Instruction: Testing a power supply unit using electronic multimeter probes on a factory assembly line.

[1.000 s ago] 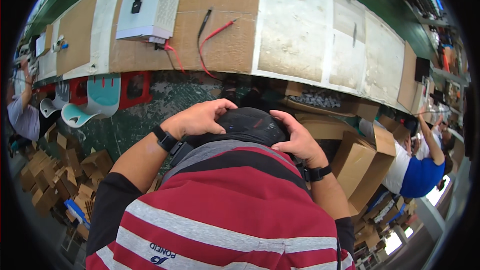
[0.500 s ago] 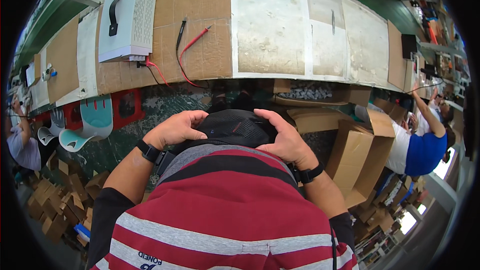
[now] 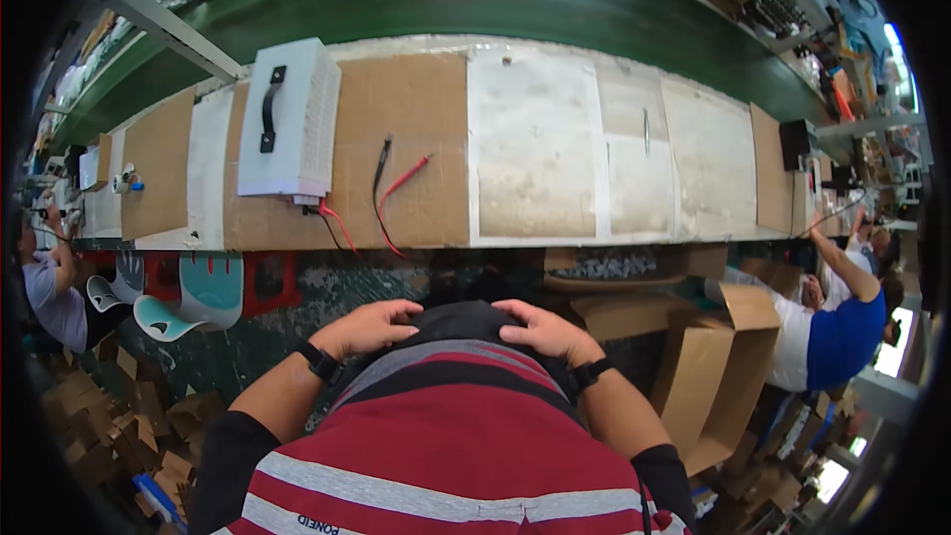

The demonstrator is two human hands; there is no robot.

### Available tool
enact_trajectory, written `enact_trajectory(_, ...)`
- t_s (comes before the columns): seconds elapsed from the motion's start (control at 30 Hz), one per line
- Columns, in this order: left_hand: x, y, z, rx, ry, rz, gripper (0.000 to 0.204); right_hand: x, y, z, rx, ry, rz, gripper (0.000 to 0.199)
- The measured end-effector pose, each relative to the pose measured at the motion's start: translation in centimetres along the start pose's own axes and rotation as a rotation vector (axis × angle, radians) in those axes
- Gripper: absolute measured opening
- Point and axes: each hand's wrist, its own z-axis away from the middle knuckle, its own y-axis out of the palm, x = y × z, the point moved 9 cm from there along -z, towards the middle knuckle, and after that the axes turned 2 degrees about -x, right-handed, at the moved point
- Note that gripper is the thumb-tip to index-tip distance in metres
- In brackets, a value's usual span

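Note:
At my waist is a black, soft-looking, pouch-like thing (image 3: 462,320); its exact kind I cannot make out. My left hand (image 3: 369,328) is closed on its left side, thumb and fingers drawn together. Opposite, my right hand (image 3: 548,330) grips the right side the same way. The palms face each other and the undersides of the fingers are hidden. Beyond them on the workbench stands a white box-shaped instrument (image 3: 285,129) with a black carrying handle (image 3: 268,111). From its front edge run leads to a red test probe (image 3: 404,186) and a black test probe (image 3: 380,163).
Cardboard sheets (image 3: 426,99) and pale panels cover the bench (image 3: 535,149); a green belt (image 3: 446,5) lies behind. Teal-and-white stools (image 3: 211,289) stand at left. An open carton (image 3: 708,376) sits at right, beside a person in blue and white (image 3: 842,337). Another person (image 3: 54,297) sits far left.
The view has tilted up, so the bench appears lower and more of the green belt shows. Both hands stay on the black thing, with their fingers drawn in closer.

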Motion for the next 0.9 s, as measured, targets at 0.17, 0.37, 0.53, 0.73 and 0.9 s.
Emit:
enact_trajectory(0.17,2.1,-1.0,0.9,-0.070,0.031,-0.010,0.050,2.5,0.5,-0.9,0.057,-0.124,0.139,0.069)
enact_trajectory(0.37,1.5,-2.1,2.7,-0.152,0.064,-0.143,0.051,3.8,1.1,-2.6,0.144,0.006,0.141,0.071)
enact_trajectory(0.53,2.3,-3.2,3.4,-0.247,0.090,-0.090,0.052,3.4,0.7,-3.8,0.176,0.020,0.102,0.077)
enact_trajectory(0.73,7.3,-5.1,3.1,-0.340,0.068,-0.212,0.051,3.3,-2.5,-3.0,0.055,0.031,0.247,0.075)
enact_trajectory(0.9,14.2,-7.0,2.2,-0.465,-0.026,-0.524,0.055,-2.6,-9.9,0.8,-0.204,0.057,0.215,0.078)
